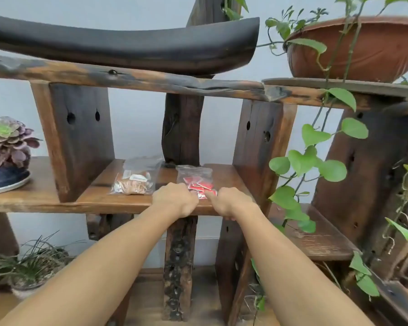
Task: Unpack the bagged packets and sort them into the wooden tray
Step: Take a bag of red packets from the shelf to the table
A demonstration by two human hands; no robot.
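Two clear bags lie on the middle wooden shelf [104,198], and the bag of red packets [196,181] serves as the mark for everything else; it rests flat on the shelf board near the front edge, its sealed top pointing toward the wall, the red packets heaped in its near half. Just to its left, apart from it by a strip of bare wood, lies the bag of brown and white packets [133,182], also flat on the same board. The left hand [174,198] sits at the near left corner of the red bag, knuckles up and fingers curled down onto the plastic; whether it actually pinches the bag cannot be told, since the fingertips are hidden under the hand. The right hand [231,201] sits at the near right corner of the same bag, its thumb pressed against the plastic edge and its other fingers hooked over the shelf's front lip; a firm grip on the bag cannot be confirmed. Far left of the red bag, beyond a thick upright post, stands a purple succulent [7,140] in a blue pot on a plate; to the right of the bag hangs a green leafy vine [311,158]; above and right of it sits a brown clay bowl [363,50] on the upper board.
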